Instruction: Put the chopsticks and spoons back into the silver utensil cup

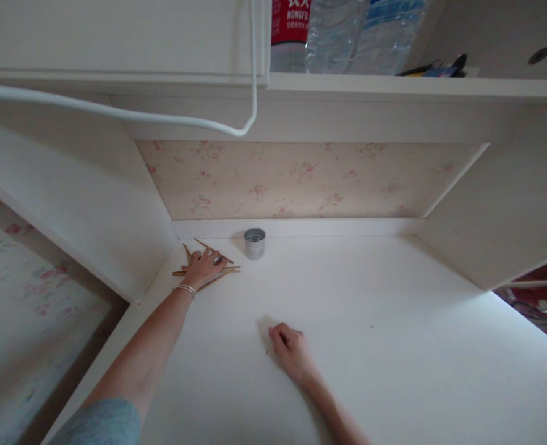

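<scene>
My left hand (202,268) reaches to the back left of the white desk, its fingers spread over a loose pile of chopsticks (217,252). Among them, the shiny bowl of a spoon (218,260) shows beside the fingers, and another metal piece shows partly at the hand's other side. The palm hides the middle of the pile. Just right of it a grey perforated metal cup (254,244) stands upright, apart from the hand. My right hand (292,351) rests nearer on the desktop, fingers curled into a loose fist, with nothing visible in it.
The white desktop (347,296) is bounded by side panels and a back ledge. Overhead, a shelf (370,83) holds plastic water bottles (335,37) and small items. A white cable (162,117) hangs across the upper left. Tiny dark specks lie near my right hand.
</scene>
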A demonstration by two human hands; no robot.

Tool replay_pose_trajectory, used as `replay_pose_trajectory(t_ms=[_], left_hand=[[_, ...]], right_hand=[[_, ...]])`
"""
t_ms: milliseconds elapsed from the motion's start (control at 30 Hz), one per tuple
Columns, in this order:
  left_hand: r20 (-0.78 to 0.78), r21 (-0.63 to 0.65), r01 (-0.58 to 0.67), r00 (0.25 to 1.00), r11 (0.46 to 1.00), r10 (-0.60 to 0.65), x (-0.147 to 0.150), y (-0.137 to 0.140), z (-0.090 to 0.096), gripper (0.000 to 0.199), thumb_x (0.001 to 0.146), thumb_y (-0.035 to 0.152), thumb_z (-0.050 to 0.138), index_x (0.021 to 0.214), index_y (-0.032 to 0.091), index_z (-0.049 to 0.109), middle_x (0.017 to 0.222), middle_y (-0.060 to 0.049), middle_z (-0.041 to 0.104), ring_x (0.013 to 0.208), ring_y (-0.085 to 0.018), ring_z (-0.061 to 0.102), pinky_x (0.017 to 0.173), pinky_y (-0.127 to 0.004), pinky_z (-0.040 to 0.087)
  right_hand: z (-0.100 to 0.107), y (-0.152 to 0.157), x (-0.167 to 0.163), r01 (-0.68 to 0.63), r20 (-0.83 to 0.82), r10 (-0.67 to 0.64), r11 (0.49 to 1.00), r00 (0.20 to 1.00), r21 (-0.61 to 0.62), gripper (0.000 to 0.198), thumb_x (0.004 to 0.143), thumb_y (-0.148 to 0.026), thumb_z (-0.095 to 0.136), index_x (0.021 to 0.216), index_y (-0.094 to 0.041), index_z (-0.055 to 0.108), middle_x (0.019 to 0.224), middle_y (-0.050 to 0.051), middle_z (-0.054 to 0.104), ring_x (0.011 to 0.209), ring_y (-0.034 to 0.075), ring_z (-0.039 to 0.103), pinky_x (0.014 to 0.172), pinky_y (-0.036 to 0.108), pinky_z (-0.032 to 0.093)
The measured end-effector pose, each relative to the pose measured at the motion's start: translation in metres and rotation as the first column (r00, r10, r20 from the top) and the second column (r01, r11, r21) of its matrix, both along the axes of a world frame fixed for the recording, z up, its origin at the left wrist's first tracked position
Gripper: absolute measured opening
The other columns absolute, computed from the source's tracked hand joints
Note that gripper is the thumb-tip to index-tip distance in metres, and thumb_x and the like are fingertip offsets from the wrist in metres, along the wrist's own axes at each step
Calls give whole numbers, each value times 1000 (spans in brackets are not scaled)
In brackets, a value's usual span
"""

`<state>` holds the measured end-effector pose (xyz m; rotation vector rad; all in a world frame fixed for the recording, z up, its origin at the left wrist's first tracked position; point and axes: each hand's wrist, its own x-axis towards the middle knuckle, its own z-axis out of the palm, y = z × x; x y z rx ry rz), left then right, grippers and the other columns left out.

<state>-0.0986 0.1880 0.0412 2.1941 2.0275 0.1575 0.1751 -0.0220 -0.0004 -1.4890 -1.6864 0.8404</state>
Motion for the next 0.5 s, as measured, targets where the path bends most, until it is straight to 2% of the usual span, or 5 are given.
replay_pose_trajectory(t_ms=[167, 233, 333, 500], left_hand=[[4, 27, -47, 999, 999, 47, 6, -17, 1, 56, 85, 66, 31, 120, 32, 59, 143, -6, 42, 125, -42, 35, 94, -66, 32], [3, 37, -40, 999, 999, 40, 11, -31, -1, 53, 85, 65, 34, 118, 30, 60, 144, -6, 41, 127, -41, 33, 96, -61, 33], [-8, 92, -16, 1000, 996, 17, 19, -57, -5, 51, 86, 62, 38, 118, 30, 60, 146, -4, 39, 131, -38, 30, 100, -55, 34], [-21, 150, 14, 1000, 989, -11, 37, -115, -11, 45, 87, 57, 43, 122, 32, 57, 146, -2, 41, 133, -35, 29, 101, -51, 36]], right_hand=[[-1, -1, 1, 1, -10, -1, 1000, 1000, 6, 41, 95, -44, 41, 67, -18, 54, 55, -3, 51, 52, 11, 45, 52, 22, 32], [-2, -2, 1, -4, -20, 4, 1000, 1000, 6, 41, 95, -44, 41, 67, -18, 54, 55, -3, 50, 52, 11, 45, 52, 22, 32], [-5, -2, 2, -10, -38, 10, 1000, 999, 5, 40, 95, -44, 41, 68, -18, 56, 55, -3, 51, 51, 10, 44, 50, 22, 31], [-5, -3, 2, -31, -34, 31, 1000, 999, 7, 38, 94, -44, 43, 71, -18, 58, 56, -3, 51, 51, 11, 44, 50, 22, 30]])
